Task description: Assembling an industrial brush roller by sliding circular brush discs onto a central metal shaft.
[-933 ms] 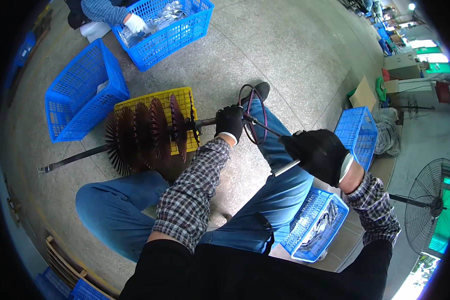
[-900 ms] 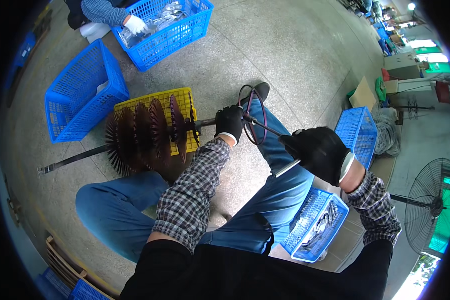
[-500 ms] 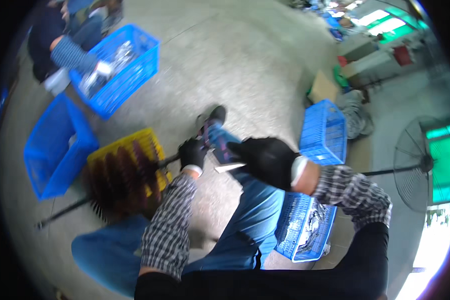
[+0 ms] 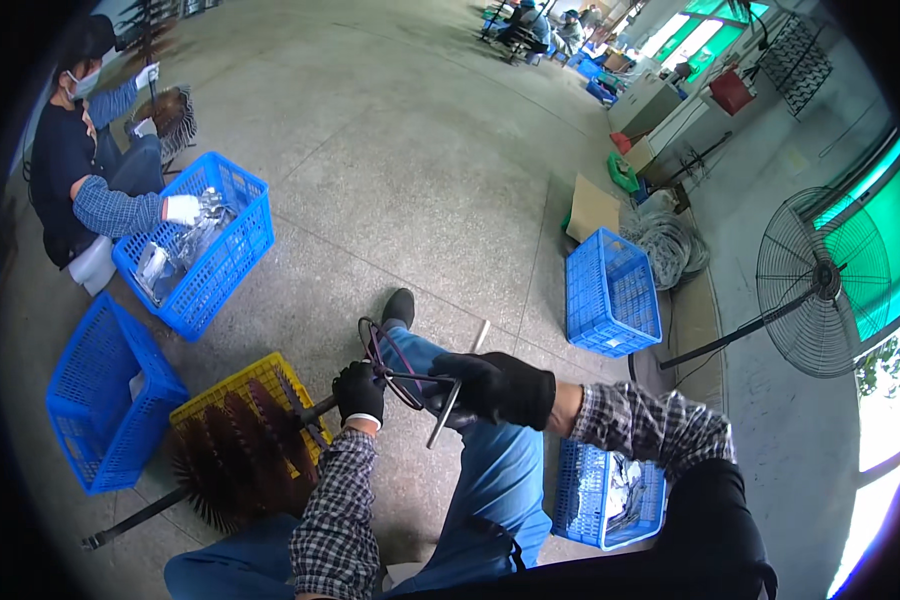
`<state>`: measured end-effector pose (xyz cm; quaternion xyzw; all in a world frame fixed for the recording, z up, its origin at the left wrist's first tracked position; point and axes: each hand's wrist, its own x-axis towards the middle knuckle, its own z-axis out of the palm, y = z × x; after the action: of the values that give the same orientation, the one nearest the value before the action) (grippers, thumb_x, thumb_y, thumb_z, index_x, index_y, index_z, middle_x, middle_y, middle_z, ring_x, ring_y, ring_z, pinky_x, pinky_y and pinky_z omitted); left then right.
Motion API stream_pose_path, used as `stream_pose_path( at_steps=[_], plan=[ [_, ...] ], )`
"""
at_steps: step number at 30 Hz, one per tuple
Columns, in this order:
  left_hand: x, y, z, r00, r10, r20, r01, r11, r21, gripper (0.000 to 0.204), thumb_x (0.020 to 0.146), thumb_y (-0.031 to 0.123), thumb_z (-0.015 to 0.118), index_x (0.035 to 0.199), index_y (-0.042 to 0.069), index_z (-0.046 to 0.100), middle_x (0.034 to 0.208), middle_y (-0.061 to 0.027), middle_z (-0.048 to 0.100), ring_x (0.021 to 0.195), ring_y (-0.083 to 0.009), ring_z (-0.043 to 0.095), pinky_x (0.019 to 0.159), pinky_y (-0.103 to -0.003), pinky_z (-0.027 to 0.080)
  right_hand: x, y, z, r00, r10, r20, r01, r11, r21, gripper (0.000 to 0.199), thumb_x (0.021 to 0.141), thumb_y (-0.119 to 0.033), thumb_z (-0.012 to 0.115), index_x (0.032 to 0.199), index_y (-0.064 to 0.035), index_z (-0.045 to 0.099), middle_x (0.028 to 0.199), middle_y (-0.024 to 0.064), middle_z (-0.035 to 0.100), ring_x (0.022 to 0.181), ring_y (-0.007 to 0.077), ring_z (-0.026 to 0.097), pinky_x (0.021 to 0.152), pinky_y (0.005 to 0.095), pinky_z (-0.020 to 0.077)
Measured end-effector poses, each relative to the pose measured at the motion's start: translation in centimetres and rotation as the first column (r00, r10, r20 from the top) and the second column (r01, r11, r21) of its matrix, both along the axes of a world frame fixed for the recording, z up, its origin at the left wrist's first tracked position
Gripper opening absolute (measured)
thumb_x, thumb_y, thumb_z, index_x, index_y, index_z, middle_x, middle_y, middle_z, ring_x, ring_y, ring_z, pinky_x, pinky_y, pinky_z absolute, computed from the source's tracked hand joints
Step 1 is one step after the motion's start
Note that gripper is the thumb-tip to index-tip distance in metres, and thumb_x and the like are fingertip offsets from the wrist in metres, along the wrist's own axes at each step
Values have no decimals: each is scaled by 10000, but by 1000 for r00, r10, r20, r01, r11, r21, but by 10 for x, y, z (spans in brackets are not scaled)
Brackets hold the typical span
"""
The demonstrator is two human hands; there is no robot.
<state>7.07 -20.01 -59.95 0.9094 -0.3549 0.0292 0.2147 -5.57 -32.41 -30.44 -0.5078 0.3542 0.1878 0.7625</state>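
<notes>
Left hand fingers closed around rod, which runs down-left through finned stack over yellow crate. Right hand clamps metal tool just right, nearer rod's free end.

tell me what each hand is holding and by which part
Left hand grips the rod of the finned brush near its end. Right hand holds a thin metal bar by its upper part.
</notes>
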Motion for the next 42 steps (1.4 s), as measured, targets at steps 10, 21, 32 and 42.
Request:
stream_pose_path(
  at_steps=[10,21,32,42],
  plan=[
    [11,-2,2,999,30,-30,-28,997,75,216,811,308,719,884,130,622,846,-94,626,771,-317,636,702,-472,491,4,46,-24,692,-717,88,439,514,737,300,1014,-218,551,1132,54,599,1093,191,683,909,301,697,856,371,600],
    [5,-2,19,993,-57,-102,70,988,137,237,806,330,692,915,125,648,865,-115,654,780,-351,663,687,-516,507,-4,52,-35,596,-777,202,352,480,804,248,1011,-198,563,1119,18,619,1099,185,681,955,307,681,907,438,580],
    [5,-2,40,981,-59,-184,82,990,119,251,831,333,641,961,118,643,906,-132,659,798,-364,660,690,-535,498,-4,54,-38,620,-764,178,364,481,798,288,996,-251,601,1142,-9,655,1137,149,691,1005,264,671,913,424,562],
    [-5,-8,55,978,-204,39,208,958,-199,170,867,262,591,941,121,650,897,-111,659,765,-330,651,663,-467,495,-3,51,-43,661,-725,193,304,495,814,329,998,-281,600,1183,-17,659,1161,153,692,1000,251,678,912,418,558]
  ],
)
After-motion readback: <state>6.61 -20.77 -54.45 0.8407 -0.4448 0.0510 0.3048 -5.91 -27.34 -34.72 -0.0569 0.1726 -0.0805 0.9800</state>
